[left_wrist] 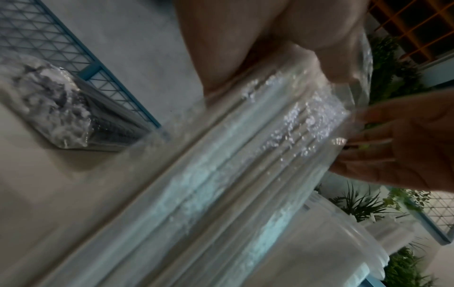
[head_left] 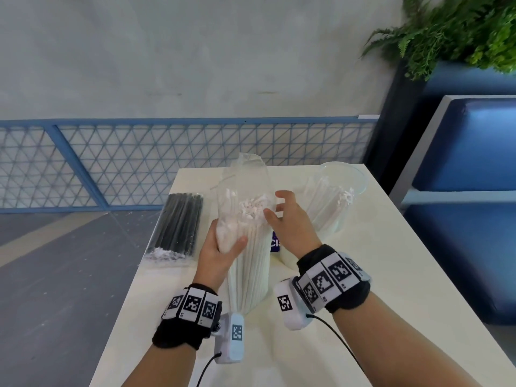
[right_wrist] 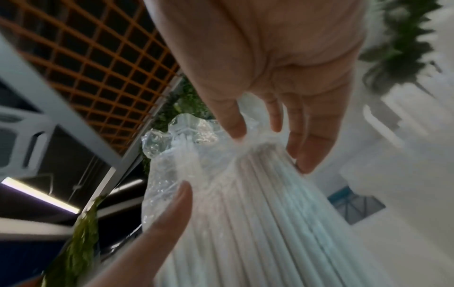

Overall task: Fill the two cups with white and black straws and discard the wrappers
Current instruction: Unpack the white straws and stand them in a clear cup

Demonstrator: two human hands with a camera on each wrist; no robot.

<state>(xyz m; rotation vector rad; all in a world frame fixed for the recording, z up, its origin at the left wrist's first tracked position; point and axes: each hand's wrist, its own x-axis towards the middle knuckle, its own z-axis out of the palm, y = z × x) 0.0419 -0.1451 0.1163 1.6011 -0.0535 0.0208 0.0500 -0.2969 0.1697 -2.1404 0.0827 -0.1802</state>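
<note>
A bundle of white straws (head_left: 248,263) in a clear wrapper (head_left: 247,174) stands upright on the white table (head_left: 391,303). My left hand (head_left: 216,256) grips the bundle at mid height, thumb in front. My right hand (head_left: 290,219) is at the straw tops, its spread, fairly straight fingers (right_wrist: 304,151) touching the loose wrapper (right_wrist: 172,147). To the right, a clear cup (head_left: 339,174) holds several white straws. A sealed pack of black straws (head_left: 178,227) lies flat at the left. In the left wrist view, a second clear cup (left_wrist: 363,248) stands beside the bundle (left_wrist: 221,184).
A white object with a purple label (head_left: 276,243) sits partly hidden behind my right wrist. The table's left edge runs just past the black straws. A blue bench (head_left: 474,152) and a plant (head_left: 460,32) stand to the right, and a blue mesh fence (head_left: 139,157) lies beyond.
</note>
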